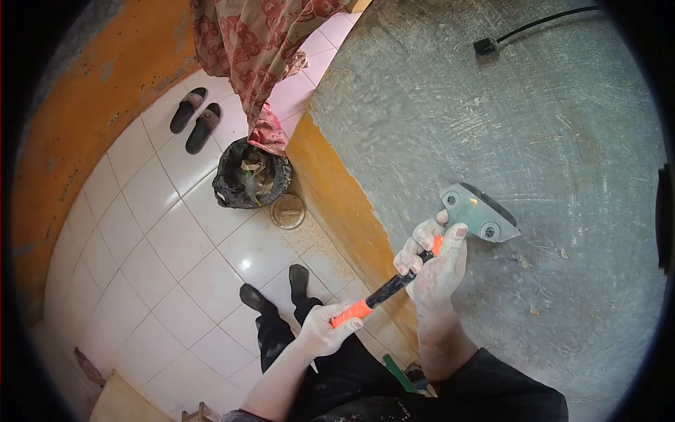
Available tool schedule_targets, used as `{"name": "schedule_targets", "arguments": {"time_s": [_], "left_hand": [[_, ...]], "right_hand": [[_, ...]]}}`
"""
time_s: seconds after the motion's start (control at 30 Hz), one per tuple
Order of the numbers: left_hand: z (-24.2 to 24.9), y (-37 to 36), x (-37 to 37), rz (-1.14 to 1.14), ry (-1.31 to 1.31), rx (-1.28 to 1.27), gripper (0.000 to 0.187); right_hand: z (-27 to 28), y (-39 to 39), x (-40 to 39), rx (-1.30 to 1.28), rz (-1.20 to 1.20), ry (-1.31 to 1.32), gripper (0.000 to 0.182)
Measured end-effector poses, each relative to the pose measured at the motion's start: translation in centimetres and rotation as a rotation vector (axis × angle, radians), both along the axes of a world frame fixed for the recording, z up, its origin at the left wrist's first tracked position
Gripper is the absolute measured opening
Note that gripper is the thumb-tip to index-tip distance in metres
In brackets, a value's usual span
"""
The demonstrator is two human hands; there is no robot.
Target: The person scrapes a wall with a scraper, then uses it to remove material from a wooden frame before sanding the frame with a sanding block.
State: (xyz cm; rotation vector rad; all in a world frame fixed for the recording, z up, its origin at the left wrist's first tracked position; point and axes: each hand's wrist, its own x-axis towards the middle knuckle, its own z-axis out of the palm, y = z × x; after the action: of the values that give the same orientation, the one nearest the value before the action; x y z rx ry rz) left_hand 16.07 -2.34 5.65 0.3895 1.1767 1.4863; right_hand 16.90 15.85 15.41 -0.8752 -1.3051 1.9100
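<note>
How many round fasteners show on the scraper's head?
2. One fastener is near the upper-left corner of the scraper head; the second fastener is at its lower right, beyond the right hand. Any underneath would be hidden.

Scraper (404, 279): head (469, 213) smooth, metal-looking, faint sheen; handle (389, 290) black and orange, dull with dust. Hands (437, 271) gripping it: matt, chalky coating. Wall (555, 162) behind scraper: rough, matt, scored grey, ragged against smoother orange paint (329, 184). Floor (176, 246), left of scraper: smooth glossy tile, bright glare. Liner (226, 181), left of scraper: thin black plastic, crumpled, shiny. Curtain (246, 49), up-left of scraper: soft patterned cloth, folded.
</note>
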Motion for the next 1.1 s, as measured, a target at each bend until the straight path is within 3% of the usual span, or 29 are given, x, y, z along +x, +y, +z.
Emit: {"name": "schedule_targets", "arguments": {"time_s": [0.17, 0.3, 0.43, 0.53, 0.67, 0.7, 0.9, 1.03, 1.1], "left_hand": [[0.1, 0.4, 0.3, 0.061, -0.072, 0.004, 0.035], [-0.2, 0.1, 0.8, 0.059, 0.112, 0.023, 0.033], [0.3, 0.4, -0.3, 0.015, 0.036, -0.060, 0.033], [0.2, 0.5, -0.9, -0.030, 0.112, -0.025, 0.042], [-0.5, 0.2, 1.4, 0.104, 0.214, 0.039, 0.042], [0.1, 0.4, 0.6, 0.040, 0.123, 0.002, 0.042], [-0.5, 0.5, 1.1, 0.106, 0.183, -0.013, 0.032], [-2.5, -1.8, 5.2, 0.122, -0.104, -0.095, 0.032], [-3.5, -1.7, 5.9, 0.128, -0.123, -0.155, 0.032]], "right_hand": [[0.4, 0.2, -0.5, 0.023, 0.008, -0.026, 0.034], [0.0, -0.1, 0.4, 0.005, -0.012, -0.015, 0.035], [1.0, 0.2, -1.5, 0.018, -0.005, -0.037, 0.036], [1.2, 0.1, -1.4, -0.016, -0.040, -0.009, 0.036], [0.4, 0.0, -0.1, 0.035, -0.019, -0.073, 0.038], [0.6, 0.1, -0.4, -0.001, -0.016, -0.047, 0.038], [0.7, -0.2, -0.5, -0.107, -0.051, 0.005, 0.039], [-3.2, -1.3, 0.3, -0.149, 0.040, -0.095, 0.031], [-4.9, -1.1, 0.0, -0.189, 0.059, -0.133, 0.025]]}}
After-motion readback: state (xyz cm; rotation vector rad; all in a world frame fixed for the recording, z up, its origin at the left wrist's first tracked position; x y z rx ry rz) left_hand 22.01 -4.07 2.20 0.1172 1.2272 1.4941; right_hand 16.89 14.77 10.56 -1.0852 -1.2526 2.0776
